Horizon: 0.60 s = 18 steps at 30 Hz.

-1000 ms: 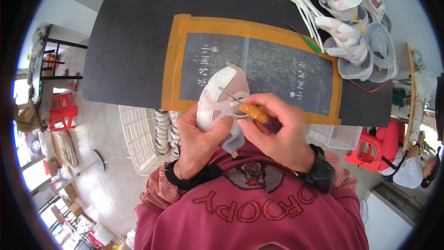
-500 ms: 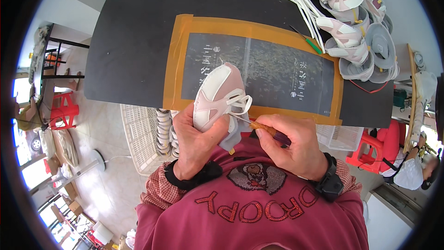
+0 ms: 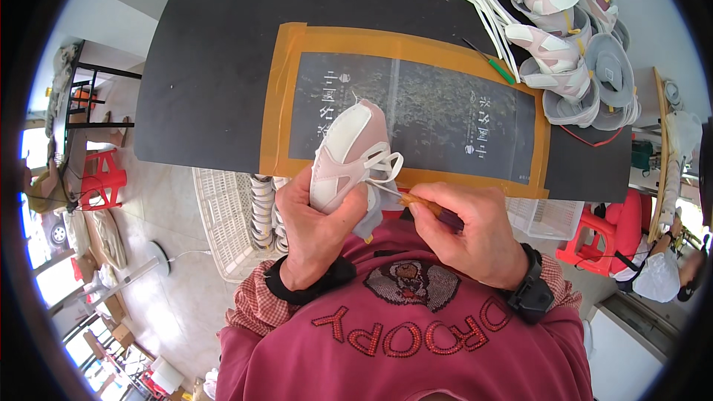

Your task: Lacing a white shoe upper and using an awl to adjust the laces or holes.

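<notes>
My left hand (image 3: 316, 230) is closed around a pink and white shoe upper (image 3: 347, 141), held toe away from me in front of my chest. A white lace (image 3: 385, 163) loops out from the upper's right side. In my right hand (image 3: 471, 230) is an awl (image 3: 425, 206) with an orange-brown and dark handle. Its thin metal shaft reaches left to the lacing edge beside my left thumb. Whether the tip passes through an eyelet, I cannot tell.
A dark table (image 3: 215, 96) bears a taped clear sheet (image 3: 438, 119). At its far right lie white laces (image 3: 475, 7), a green-handled tool (image 3: 499, 70) and stacked shoe uppers (image 3: 546, 48). White basket (image 3: 223, 215) with more uppers stands below left; red stools (image 3: 102, 178) flank the table.
Both hands, the upper and the awl hold almost the same place. My right hand and the awl have shifted only very slightly.
</notes>
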### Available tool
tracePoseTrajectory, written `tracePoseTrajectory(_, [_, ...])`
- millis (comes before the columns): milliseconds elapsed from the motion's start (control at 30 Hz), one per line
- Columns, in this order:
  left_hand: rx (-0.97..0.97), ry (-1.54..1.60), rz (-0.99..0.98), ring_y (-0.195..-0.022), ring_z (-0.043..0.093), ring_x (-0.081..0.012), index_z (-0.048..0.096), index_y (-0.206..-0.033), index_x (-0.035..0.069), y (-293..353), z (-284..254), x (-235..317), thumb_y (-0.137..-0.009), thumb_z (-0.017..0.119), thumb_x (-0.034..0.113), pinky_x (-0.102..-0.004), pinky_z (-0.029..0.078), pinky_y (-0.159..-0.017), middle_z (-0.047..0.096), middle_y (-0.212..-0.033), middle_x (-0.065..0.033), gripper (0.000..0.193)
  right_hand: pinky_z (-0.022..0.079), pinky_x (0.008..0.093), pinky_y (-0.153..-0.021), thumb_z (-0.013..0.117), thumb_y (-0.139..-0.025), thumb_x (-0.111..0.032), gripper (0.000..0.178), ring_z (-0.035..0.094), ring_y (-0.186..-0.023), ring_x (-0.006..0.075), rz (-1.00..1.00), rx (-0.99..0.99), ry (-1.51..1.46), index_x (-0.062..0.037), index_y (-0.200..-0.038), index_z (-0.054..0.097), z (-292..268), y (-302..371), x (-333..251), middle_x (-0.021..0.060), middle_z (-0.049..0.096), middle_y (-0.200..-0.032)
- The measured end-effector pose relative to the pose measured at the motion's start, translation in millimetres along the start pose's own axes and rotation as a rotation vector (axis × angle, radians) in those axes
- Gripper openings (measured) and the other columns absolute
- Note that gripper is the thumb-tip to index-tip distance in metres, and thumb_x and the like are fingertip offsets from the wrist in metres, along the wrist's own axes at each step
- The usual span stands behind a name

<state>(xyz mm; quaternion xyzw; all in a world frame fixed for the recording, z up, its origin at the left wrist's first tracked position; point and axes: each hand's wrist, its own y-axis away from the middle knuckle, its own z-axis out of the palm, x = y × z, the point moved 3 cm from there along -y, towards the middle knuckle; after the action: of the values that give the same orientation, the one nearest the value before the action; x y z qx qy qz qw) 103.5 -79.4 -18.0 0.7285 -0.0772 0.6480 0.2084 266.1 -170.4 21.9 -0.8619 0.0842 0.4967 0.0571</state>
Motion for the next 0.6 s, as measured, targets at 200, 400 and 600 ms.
tracePoseTrajectory(200, [0.026,-0.112,0.085,-0.073,0.060,-0.0059,0.067,-0.103,-0.003,2.6,1.7,1.9,-0.077,0.067,0.006,-0.0234,0.049,-0.066,0.068,-0.082,-0.0019,0.027,0.048,0.0318,-0.053,0.064,-0.083,-0.006,0.013,0.064,-0.057,0.0238,0.034,0.013,-0.021,-0.0022,-0.095,0.065,6.0,-0.9,2.7,0.0099,0.064,-0.071])
tracePoseTrajectory(400, [-0.171,0.196,-0.046,-0.086,0.061,-0.0099,0.066,-0.105,-0.007,-2.4,-5.5,3.9,-0.089,0.051,0.008,-0.0270,0.049,-0.076,0.069,-0.092,-0.0065,0.026,0.049,0.0303,-0.056,0.064,-0.083,-0.004,0.013,0.064,-0.059,0.0224,0.046,0.078,-0.077,-0.0006,-0.095,0.065,3.3,2.6,13.7,0.0109,0.066,-0.073])
tracePoseTrajectory(600, [-0.431,0.437,-0.190,-0.099,0.061,-0.0140,0.065,-0.109,-0.008,-2.7,-3.2,-1.1,-0.094,0.049,0.004,-0.0277,0.047,-0.087,0.067,-0.107,-0.0097,0.025,0.042,0.0244,-0.050,0.066,-0.080,0.001,0.011,0.057,-0.053,0.0136,0.009,0.092,-0.110,0.0022,-0.090,0.066,-6.7,16.3,25.0,0.0092,0.064,-0.071])
